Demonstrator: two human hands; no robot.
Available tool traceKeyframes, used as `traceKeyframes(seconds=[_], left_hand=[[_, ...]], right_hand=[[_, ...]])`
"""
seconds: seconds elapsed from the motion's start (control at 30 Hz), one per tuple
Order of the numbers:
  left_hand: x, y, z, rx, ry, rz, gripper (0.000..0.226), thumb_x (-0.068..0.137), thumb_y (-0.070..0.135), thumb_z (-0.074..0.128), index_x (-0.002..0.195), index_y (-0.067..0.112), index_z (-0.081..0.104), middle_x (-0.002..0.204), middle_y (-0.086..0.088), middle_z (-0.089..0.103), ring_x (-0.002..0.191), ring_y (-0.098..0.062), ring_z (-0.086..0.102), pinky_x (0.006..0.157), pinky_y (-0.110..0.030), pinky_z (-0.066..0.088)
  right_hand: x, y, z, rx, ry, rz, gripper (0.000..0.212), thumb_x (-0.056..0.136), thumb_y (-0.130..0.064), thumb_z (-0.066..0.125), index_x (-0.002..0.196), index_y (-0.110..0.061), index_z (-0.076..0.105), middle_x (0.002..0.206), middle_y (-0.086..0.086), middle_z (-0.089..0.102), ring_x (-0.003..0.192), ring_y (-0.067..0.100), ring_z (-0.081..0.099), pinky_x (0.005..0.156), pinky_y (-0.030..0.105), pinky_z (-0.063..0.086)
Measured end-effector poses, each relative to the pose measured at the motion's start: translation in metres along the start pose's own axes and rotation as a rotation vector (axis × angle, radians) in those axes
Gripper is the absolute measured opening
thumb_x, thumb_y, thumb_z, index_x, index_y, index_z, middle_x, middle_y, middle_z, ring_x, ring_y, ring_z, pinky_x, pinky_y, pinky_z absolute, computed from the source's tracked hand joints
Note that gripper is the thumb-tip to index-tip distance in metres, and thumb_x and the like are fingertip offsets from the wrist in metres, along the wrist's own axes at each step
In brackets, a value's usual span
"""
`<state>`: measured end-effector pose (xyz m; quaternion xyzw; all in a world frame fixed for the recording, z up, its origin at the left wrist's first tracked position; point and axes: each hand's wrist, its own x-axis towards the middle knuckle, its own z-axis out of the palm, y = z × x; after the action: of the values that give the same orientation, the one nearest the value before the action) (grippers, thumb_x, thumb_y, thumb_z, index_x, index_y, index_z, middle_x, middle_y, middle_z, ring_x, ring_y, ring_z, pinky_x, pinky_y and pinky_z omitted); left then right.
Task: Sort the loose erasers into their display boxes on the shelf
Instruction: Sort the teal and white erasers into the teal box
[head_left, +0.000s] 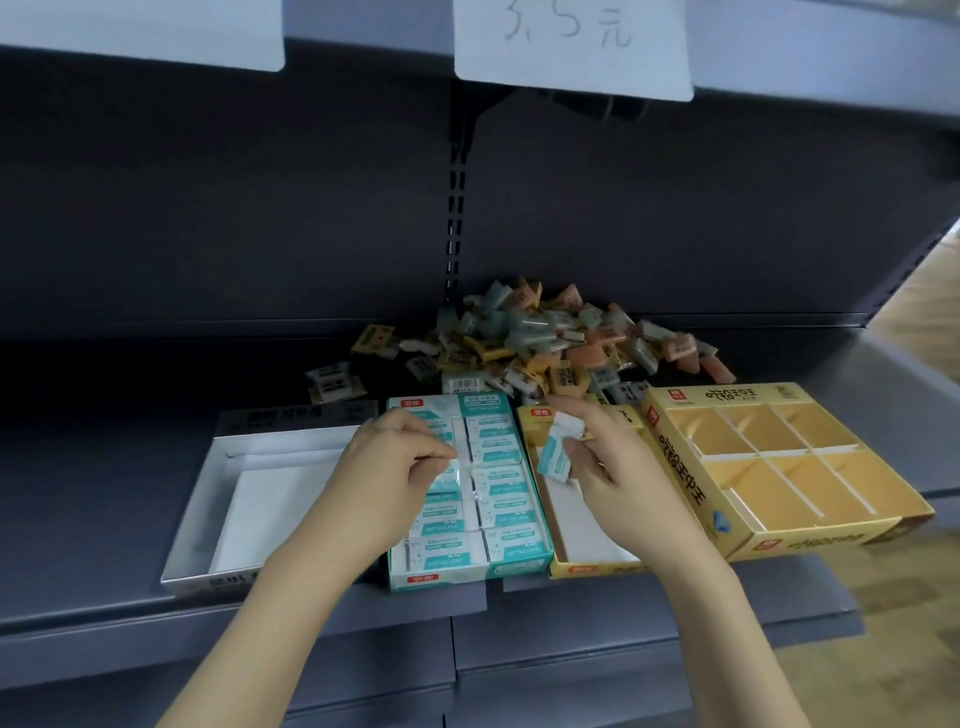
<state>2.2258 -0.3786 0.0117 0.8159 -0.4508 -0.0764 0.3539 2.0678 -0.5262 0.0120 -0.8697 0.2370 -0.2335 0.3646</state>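
Along the front edge of the dark grey shelf (104, 499) sit four display boxes side by side. Leftmost: silver-white box (249, 499), only its white floor showing. Next: teal box (470, 564), packed with two columns of white-and-teal wrapped erasers. Next: narrow yellow box (587, 564), white floor visible. Rightmost: large yellow divided box (779, 467), its compartments showing bare card, its front right corner overhanging the shelf's front edge.

Loose eraser pile (545, 338) lies toward the back of the shelf, behind the teal and yellow boxes; mixed yellow, orange, grey and white wrappers, a few strays off to its left.

Left hand (389, 467) is over the left column of the teal box, fingers curled, fingertips pinching at a clear-wrapped eraser (447, 475) in that column. Whether the eraser is lifted clear of the row cannot be told.

Right hand (602, 462) is over the back part of the narrow yellow box, thumb and fingers closed narrow on two white-and-teal erasers (558, 447), held tilted above the box floor.

Handwritten price card (571, 41) hangs from the shelf above.
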Motion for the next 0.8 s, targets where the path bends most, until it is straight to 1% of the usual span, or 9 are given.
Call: traceKeyframes(seconds=[0.1,0.17,0.23,0.37,0.43,0.53,0.67,0.73,0.8], left_hand=[[-0.001,-0.004,0.002,0.035,0.024,0.028,0.018,0.089,0.014,0.060,0.100,0.019,0.073,0.097,0.009,0.050,0.102,-0.016,0.046,0.093,-0.028,0.038],[-0.002,-0.006,0.002,0.035,0.045,0.039,0.017,0.088,0.015,0.062,0.098,0.021,0.074,0.096,0.008,0.051,0.101,-0.017,0.046,0.092,-0.032,0.039],[-0.003,-0.006,0.002,0.040,0.057,0.040,0.017,0.087,0.017,0.062,0.098,0.023,0.074,0.097,0.009,0.051,0.099,-0.016,0.046,0.092,-0.033,0.038],[-0.005,-0.005,0.001,0.077,0.050,0.032,0.016,0.089,0.023,0.061,0.097,0.029,0.073,0.099,0.013,0.048,0.099,-0.012,0.041,0.090,-0.030,0.033],[-0.006,-0.005,0.001,0.084,0.059,0.030,0.016,0.088,0.024,0.061,0.097,0.031,0.073,0.099,0.014,0.048,0.099,-0.013,0.041,0.088,-0.030,0.031],[-0.006,-0.004,0.000,0.105,0.059,-0.003,0.016,0.088,0.028,0.061,0.098,0.036,0.072,0.107,0.013,0.049,0.104,-0.014,0.040,0.089,-0.030,0.030],[-0.009,-0.006,-0.002,0.122,0.062,-0.068,0.012,0.084,0.034,0.064,0.092,0.041,0.071,0.123,0.011,0.050,0.113,-0.016,0.037,0.094,-0.031,0.029],[-0.011,-0.006,-0.003,0.116,0.085,-0.095,0.009,0.082,0.036,0.066,0.088,0.040,0.071,0.125,0.010,0.048,0.115,-0.016,0.035,0.091,-0.028,0.026],[-0.013,-0.006,-0.003,0.129,0.111,-0.115,0.009,0.081,0.038,0.067,0.090,0.039,0.070,0.126,0.011,0.047,0.116,-0.014,0.034,0.086,-0.025,0.021]], right_hand=[[0.002,0.001,-0.002,0.075,0.002,0.022,0.037,0.096,-0.009,0.046,0.113,-0.040,0.054,0.117,-0.011,0.051,0.100,0.003,0.055,0.080,0.012,0.047],[0.002,-0.001,-0.004,0.112,0.005,0.027,0.034,0.094,-0.007,0.051,0.101,-0.039,0.056,0.112,-0.015,0.053,0.100,-0.001,0.053,0.073,0.006,0.045],[0.002,-0.003,-0.005,0.089,0.019,0.018,0.037,0.093,-0.005,0.053,0.095,-0.042,0.054,0.107,-0.023,0.052,0.099,-0.003,0.053,0.072,0.005,0.044],[0.002,-0.006,-0.008,0.109,0.017,0.021,0.040,0.093,-0.006,0.053,0.101,-0.046,0.053,0.106,-0.023,0.053,0.099,0.001,0.056,0.080,0.015,0.048],[0.004,-0.013,-0.010,0.132,-0.004,0.009,0.040,0.092,-0.010,0.057,0.102,-0.048,0.051,0.102,-0.020,0.056,0.092,0.001,0.059,0.078,0.015,0.049],[0.010,-0.027,-0.011,0.104,-0.118,-0.044,0.032,0.087,-0.015,0.065,0.101,-0.043,0.057,0.099,-0.016,0.062,0.088,-0.001,0.059,0.077,0.016,0.050],[0.024,-0.043,-0.001,0.062,-0.331,-0.045,0.023,0.081,-0.017,0.072,0.091,-0.034,0.059,0.093,-0.010,0.066,0.083,-0.001,0.062,0.079,0.017,0.051],[0.031,-0.049,0.006,0.057,-0.417,-0.035,0.021,0.079,-0.015,0.075,0.087,-0.027,0.059,0.088,-0.007,0.068,0.074,-0.001,0.062,0.077,0.020,0.053],[0.038,-0.052,0.012,-0.035,-0.477,-0.066,0.017,0.078,-0.016,0.076,0.087,-0.020,0.062,0.086,-0.006,0.069,0.074,-0.001,0.062,0.078,0.023,0.054]])
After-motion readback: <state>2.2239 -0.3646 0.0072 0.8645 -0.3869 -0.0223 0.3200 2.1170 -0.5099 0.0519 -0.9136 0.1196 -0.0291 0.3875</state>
